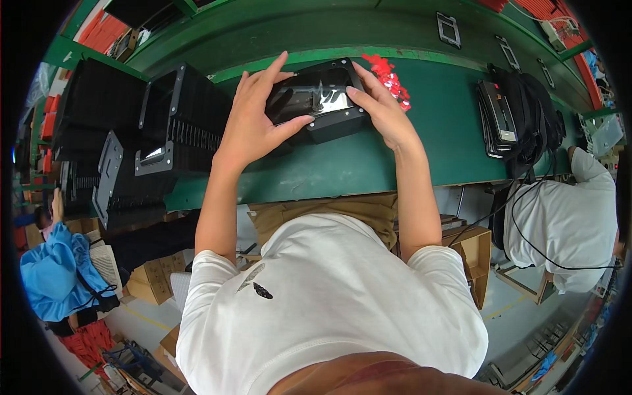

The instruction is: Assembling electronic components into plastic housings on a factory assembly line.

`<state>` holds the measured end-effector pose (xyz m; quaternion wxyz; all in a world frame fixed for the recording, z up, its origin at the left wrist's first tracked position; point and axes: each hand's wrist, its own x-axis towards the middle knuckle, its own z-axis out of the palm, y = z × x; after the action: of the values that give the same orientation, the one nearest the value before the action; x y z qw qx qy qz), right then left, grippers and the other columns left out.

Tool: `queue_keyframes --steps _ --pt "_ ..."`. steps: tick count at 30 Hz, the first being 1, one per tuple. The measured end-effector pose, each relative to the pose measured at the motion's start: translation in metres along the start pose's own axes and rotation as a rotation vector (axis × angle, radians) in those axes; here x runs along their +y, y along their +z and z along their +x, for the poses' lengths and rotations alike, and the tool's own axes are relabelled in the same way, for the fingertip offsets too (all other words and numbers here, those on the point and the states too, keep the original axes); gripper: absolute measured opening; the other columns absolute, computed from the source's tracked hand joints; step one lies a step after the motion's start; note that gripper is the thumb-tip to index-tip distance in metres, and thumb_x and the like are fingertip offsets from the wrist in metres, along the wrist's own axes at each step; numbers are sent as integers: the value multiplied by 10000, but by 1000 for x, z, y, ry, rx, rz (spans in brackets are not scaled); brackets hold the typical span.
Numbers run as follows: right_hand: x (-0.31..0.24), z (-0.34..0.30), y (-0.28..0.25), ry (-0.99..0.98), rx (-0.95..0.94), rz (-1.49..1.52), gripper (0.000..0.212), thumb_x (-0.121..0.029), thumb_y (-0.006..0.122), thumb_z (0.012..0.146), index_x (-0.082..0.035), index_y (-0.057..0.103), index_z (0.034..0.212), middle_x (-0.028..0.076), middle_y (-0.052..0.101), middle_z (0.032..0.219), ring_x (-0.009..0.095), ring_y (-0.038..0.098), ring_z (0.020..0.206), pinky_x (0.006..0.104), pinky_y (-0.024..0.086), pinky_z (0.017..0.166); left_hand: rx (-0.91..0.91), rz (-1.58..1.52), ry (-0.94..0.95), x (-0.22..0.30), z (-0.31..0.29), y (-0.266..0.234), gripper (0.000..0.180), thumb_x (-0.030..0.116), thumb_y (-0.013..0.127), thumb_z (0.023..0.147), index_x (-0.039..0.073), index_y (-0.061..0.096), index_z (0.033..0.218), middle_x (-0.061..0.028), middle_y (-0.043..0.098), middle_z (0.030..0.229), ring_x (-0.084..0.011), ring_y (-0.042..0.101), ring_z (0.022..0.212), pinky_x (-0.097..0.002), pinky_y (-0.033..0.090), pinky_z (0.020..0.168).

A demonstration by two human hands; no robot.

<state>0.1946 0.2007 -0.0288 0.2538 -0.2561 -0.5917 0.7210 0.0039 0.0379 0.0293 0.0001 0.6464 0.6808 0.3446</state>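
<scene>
A glossy black panel [322,99], with bright reflections on its surface, lies in a black rectangular frame [336,122] with pale round dots at its corners. The frame appears to sit on top of a short stack of similar ones. My left hand [253,122] spans the panel's left end, its thumb at the near edge and fingers at the far edge; the index finger sticks up. At the right end, my right hand [385,108] grips the frame, thumb pressing on the panel and fingers around the far corner. The undersides of my fingers are partly hidden.
Tall stacks of black frames [187,105] stand on the green table [447,145] at left. Small red pieces [392,82] lie scattered beyond my right hand. Flat dark panels [497,115] and a black bag [536,112] rest at right. A person in white [559,217] sits farther right.
</scene>
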Motion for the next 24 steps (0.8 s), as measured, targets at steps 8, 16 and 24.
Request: queue_keyframes --steps 8,16,24 --pt "-3 -2 4 -16 -41 -38 652 -200 600 1042 19 318 1587 148 492 1527 200 466 1395 303 321 1167 24 -41 -22 0 -4 1 981 323 878 753 130 383 1578 -108 678 1242 -308 590 1234 -592 226 1228" --pt "-7 -5 1 -90 -59 -179 618 -204 561 1063 -6 318 1596 163 503 1513 191 473 1376 304 332 1159 48 4 -77 -9 -21 -23 765 333 834 814 81 534 1470 -152 632 1353 -338 576 1276 -525 334 1182" --pt "-15 1 -8 -228 -208 -424 491 -249 536 1074 -42 483 1517 119 595 1425 198 544 1294 323 378 1118 -150 98 -424 12 -32 -40 523 331 780 886 112 675 1349 -198 560 1452 -376 560 1304 -422 473 1060"
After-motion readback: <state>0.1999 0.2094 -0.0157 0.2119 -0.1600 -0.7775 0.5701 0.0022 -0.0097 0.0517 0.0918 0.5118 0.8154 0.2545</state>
